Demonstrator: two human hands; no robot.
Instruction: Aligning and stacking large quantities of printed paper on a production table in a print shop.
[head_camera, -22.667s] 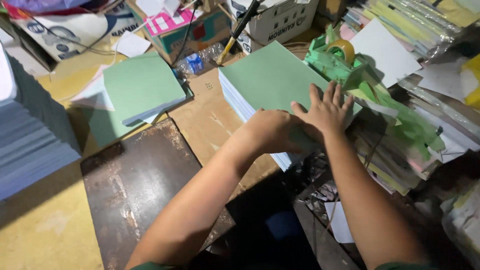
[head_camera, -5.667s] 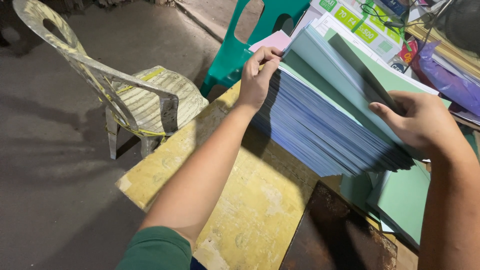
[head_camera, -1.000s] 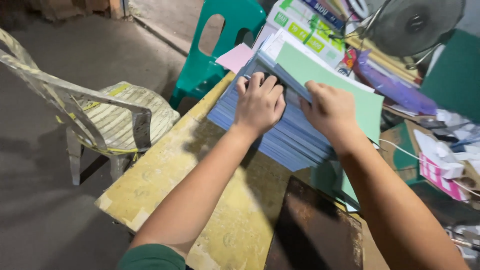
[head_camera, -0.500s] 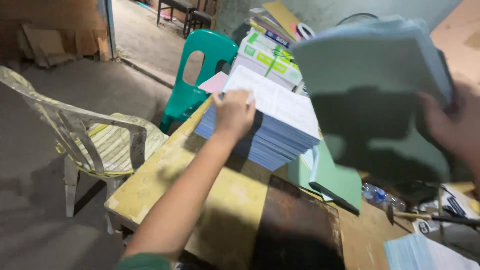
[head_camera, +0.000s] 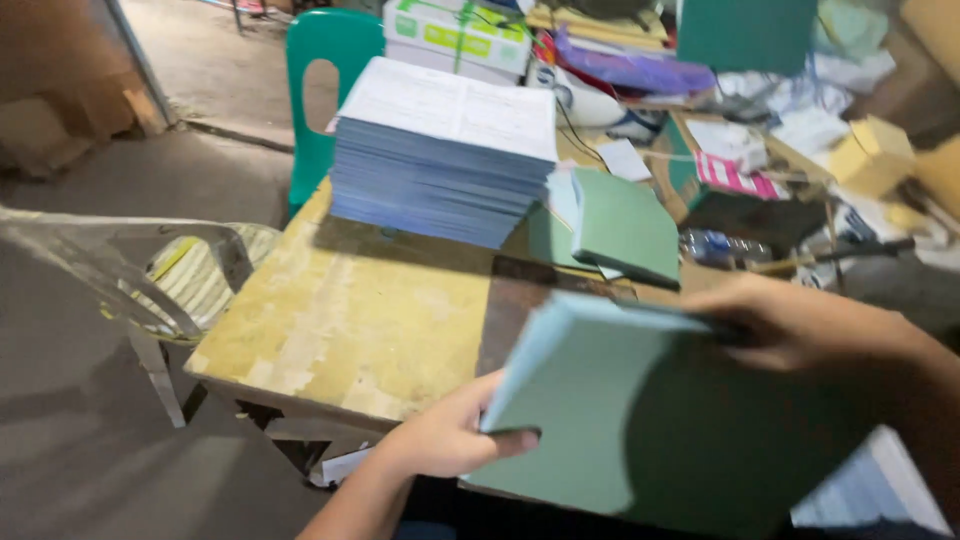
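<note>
L hand + R hand grip green sheet stack | above table

Both hands, left hand and right hand, grip a blurred, seemingly green paper stack

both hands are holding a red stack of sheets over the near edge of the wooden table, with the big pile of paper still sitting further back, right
Not quite: the stack of sheets is pale green, not red. The head view shows the left hand and the right hand gripping it over the near edge of the wooden table, with the big pile of paper further back.
</note>
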